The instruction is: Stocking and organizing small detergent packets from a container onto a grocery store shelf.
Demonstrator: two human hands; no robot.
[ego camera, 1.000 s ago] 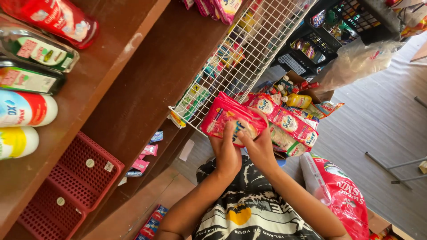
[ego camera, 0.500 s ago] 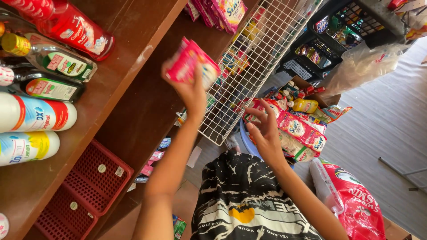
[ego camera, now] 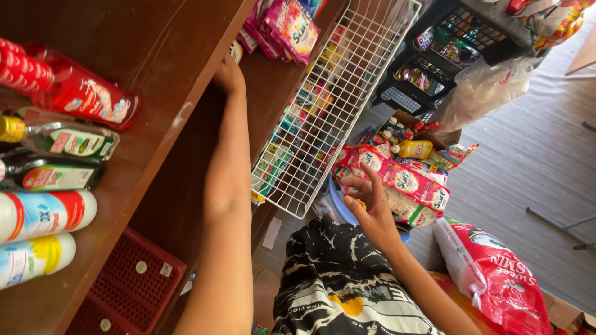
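Up on the wooden shelf (ego camera: 273, 80), my left hand (ego camera: 228, 75) reaches in right next to a row of pink detergent sachets (ego camera: 287, 25). Honestly I can't tell if it's open or closed, since the fingers are tucked behind the shelf edge. Down low, my right hand (ego camera: 371, 208) is open with fingers spread, resting on a pile of the same pink sachet packs (ego camera: 397, 180) heaped in front of my lap. A white wire rack (ego camera: 329, 118) leans against the shelf between the two hands. Off to the left side I see red, white and dark bottles (ego camera: 56, 155) lying on another shelf board, and a red rice bag (ego camera: 496, 279) sits by my right arm.
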